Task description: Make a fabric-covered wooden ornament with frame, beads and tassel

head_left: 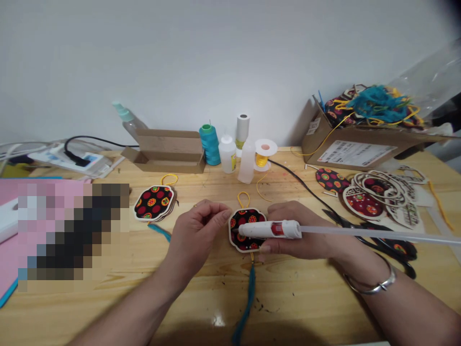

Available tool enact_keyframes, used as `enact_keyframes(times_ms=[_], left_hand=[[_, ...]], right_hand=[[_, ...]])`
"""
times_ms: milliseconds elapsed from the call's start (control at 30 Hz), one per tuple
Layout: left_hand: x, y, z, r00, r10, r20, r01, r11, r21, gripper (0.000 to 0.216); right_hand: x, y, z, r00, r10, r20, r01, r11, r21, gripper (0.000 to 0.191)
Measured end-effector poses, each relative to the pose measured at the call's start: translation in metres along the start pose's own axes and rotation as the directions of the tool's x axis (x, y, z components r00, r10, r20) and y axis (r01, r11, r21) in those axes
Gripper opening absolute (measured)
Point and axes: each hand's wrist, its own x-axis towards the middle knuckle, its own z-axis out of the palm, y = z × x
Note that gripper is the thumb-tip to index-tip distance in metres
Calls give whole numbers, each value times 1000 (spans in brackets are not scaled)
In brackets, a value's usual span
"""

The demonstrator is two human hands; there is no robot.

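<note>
A scallop-edged pendant (pixel 252 216) with black-and-red patterned fabric and a pale wooden rim lies in front of me. It has a yellow cord loop on top and a teal tassel (pixel 248 300) below. My left hand (pixel 200 228) pinches at the pendant's upper left edge with thumb and forefinger. My right hand (pixel 300 235) is closed round a white glue gun (pixel 268 229), held level over the pendant. A long translucent glue stick (pixel 378 234) runs out of its back. The gun's tip is above the fabric's left part; whether it touches cannot be made out.
Similar pendants (pixel 154 202) are stacked to the left. Black scissors (pixel 387 245) and wooden rings (pixel 378 185) lie right. Along the wall stand an open cardboard tray (pixel 169 163), teal thread (pixel 210 146), bottles (pixel 227 156), a yellow cord spool (pixel 264 158) and a full carton (pixel 345 146).
</note>
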Motion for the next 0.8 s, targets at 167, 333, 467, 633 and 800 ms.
enact_keyframes(times_ms=[167,333,467,633,800], left_hand=[[1,0,1,1000,1,5,-1,1000,9,11],[2,-1,0,1000,18,10,-18,1000,8,10],[1,-1,0,1000,9,6,-9,1000,3,11],[0,-2,-1,1000,10,5,-10,1000,11,10],[1,-2,0,1000,11,12,-11,1000,13,11]], right_hand=[[0,-2,-1,1000,17,13,-17,1000,3,31],[0,-2,0,1000,16,10,-16,1000,16,31],[0,0,1,1000,10,2,-10,1000,17,33],[-1,2,0,1000,-7,-2,7,1000,0,33],[-1,2,0,999,-26,-18,27,1000,15,34]])
